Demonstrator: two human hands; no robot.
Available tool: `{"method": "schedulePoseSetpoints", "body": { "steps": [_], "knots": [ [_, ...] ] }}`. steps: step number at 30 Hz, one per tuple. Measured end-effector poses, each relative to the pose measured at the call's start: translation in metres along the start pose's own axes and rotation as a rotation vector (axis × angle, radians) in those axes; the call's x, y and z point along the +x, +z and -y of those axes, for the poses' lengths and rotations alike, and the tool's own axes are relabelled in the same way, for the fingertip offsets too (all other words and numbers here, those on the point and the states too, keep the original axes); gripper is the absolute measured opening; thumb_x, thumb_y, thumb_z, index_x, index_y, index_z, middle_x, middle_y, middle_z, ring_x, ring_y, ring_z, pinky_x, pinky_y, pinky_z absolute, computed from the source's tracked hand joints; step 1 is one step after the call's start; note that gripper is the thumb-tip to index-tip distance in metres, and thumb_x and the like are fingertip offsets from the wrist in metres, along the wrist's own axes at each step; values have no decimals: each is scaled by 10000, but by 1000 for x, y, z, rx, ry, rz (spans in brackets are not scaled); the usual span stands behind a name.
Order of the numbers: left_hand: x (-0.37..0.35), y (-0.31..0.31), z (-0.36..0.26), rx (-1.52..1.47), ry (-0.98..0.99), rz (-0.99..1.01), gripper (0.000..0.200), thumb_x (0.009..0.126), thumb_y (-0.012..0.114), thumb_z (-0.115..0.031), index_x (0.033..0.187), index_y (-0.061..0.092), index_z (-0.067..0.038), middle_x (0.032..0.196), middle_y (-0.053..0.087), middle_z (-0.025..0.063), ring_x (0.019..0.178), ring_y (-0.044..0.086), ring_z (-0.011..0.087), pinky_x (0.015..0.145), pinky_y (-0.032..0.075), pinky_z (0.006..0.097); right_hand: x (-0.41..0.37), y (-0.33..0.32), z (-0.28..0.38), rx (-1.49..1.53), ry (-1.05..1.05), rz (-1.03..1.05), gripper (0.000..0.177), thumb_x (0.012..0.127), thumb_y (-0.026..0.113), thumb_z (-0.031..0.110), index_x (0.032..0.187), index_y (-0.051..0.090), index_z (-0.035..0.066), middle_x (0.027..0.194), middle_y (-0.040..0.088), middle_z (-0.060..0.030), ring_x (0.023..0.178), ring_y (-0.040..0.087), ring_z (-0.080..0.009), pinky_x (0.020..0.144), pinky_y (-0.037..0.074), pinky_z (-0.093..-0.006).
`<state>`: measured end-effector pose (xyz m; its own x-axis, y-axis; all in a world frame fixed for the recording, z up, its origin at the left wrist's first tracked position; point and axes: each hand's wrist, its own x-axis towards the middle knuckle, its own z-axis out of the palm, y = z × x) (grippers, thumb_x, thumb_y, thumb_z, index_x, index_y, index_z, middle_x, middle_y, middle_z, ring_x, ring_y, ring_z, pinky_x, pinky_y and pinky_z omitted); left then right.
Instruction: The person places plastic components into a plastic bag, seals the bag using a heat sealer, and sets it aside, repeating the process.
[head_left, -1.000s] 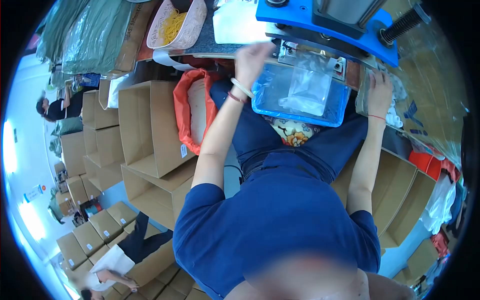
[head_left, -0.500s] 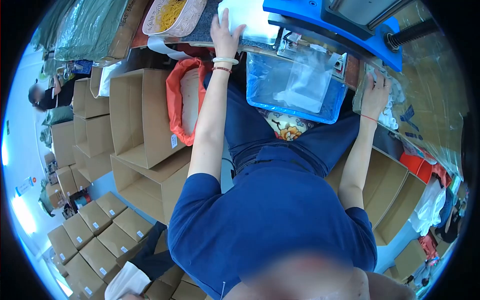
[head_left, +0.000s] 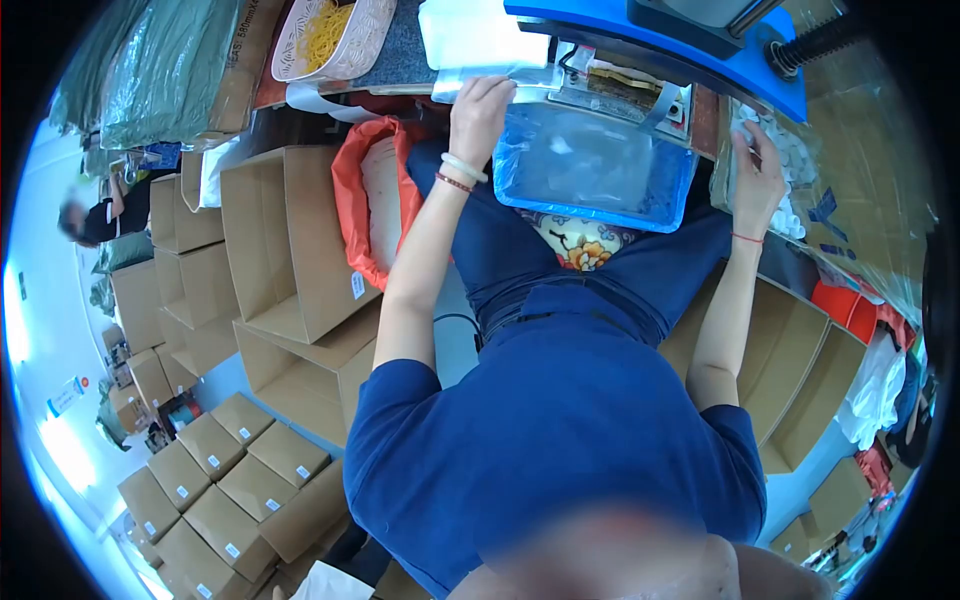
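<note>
My left hand (head_left: 480,122) is closed, its fingertips pinching a clear plastic bag (head_left: 540,78) at the table's front edge. Just behind that bag lies a stack of white, translucent bags (head_left: 475,35). On the right, my right hand (head_left: 758,180) reaches to a heap of small white parts (head_left: 793,165); its fingers are bent, and what lies between them is too small to make out. Between my hands, a tray lined with blue plastic (head_left: 590,220) sits over my lap, with clear plastic inside. Above it stands a blue press (head_left: 650,38).
A white basket (head_left: 375,40) of yellow bands stands at the back left. Below it are a red bag (head_left: 350,215) and open cartons (head_left: 265,240). Another person (head_left: 100,215) is far left. Closed boxes (head_left: 230,520) fill the lower left; more open cartons (head_left: 770,350) stand at right.
My left hand has moved from the bag stack toward me, drawing a clear bag over the edge. The bag hanging at the press has left that spot. My right hand stays at the white parts.
</note>
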<state>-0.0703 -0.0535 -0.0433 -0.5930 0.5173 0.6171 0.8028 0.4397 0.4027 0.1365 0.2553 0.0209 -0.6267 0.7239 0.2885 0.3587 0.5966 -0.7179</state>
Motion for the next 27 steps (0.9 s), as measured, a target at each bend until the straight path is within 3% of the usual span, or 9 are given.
{"method": "schedulePoseSetpoints", "body": {
  "steps": [3, 6, 9, 12, 17, 21, 24, 25, 27],
  "knots": [
    [8, -13, -15, -152, -103, 2, 167, 803, 692, -7, 968, 714, 10, 950, 716, 106, 883, 677, 254, 787, 527, 318, -14, -10, 39, 99, 31, 77, 260, 891, 709, 205, 1123, 695, 87, 1049, 700, -53, 842, 624, -119, 797, 491, -262],
    [7, -37, -55, -461, -438, 141, 210, 833, 736, -63, 1030, 725, 8, 936, 739, 79, 821, 668, 94, 737, 525, 230, -49, -5, 60, 272, -148, 260, 238, 864, 720, 107, 1096, 701, 60, 1055, 695, -44, 891, 624, -115, 819, 491, -255],
    [11, -47, -76, -780, -684, 306, 198, 842, 743, -75, 1015, 729, 20, 903, 728, 61, 809, 649, 73, 735, 509, 202, -66, 12, 82, 391, -167, 392, 231, 835, 734, 56, 1064, 705, 33, 1066, 693, -71, 937, 634, -148, 831, 493, -263],
    [12, -46, -92, -835, -695, 331, 199, 842, 751, -84, 1006, 730, 26, 858, 707, 32, 778, 617, 51, 698, 486, 183, -42, 4, 105, 406, -395, 288, 227, 832, 736, 64, 1054, 705, 27, 1052, 695, -78, 938, 638, -161, 835, 494, -271],
    [12, -43, -106, -800, -613, 448, 202, 854, 750, -125, 1007, 737, 6, 842, 699, 10, 766, 577, 30, 693, 476, 182, -32, -1, 116, 388, -534, 291, 231, 819, 743, 85, 1040, 704, 30, 1030, 698, -92, 955, 649, -208, 840, 505, -305],
    [15, -45, -104, -846, -631, 655, 201, 869, 719, -121, 1009, 729, 23, 891, 731, 63, 806, 646, 82, 718, 513, 208, -21, -9, 102, 183, -507, 494, 249, 843, 719, 169, 1056, 686, 45, 1000, 688, -113, 946, 645, -265, 833, 503, -353],
    [19, -36, -101, -1134, -743, 928, 206, 903, 690, -131, 1041, 719, 18, 926, 732, 89, 838, 673, 128, 777, 533, 242, -4, -13, 103, 53, -447, 869, 284, 896, 657, 249, 1103, 665, 56, 1020, 686, -118, 962, 648, -272, 838, 496, -348],
    [18, -31, -100, -1134, -733, 926, 206, 903, 690, -131, 1041, 719, 18, 926, 732, 89, 838, 673, 128, 777, 533, 242, -2, -9, 99, 49, -451, 861, 284, 896, 657, 249, 1103, 665, 56, 1020, 686, -118, 962, 648, -272, 838, 496, -348],
    [15, -18, -98, -1412, -1021, 915, 224, 906, 680, -115, 1063, 700, 43, 945, 728, 111, 906, 684, 148, 828, 543, 266, -1, 11, 79, 232, -124, 755, 289, 896, 660, 247, 1108, 665, 51, 1056, 686, -122, 975, 651, -288, 848, 497, -340]
  ]
}}
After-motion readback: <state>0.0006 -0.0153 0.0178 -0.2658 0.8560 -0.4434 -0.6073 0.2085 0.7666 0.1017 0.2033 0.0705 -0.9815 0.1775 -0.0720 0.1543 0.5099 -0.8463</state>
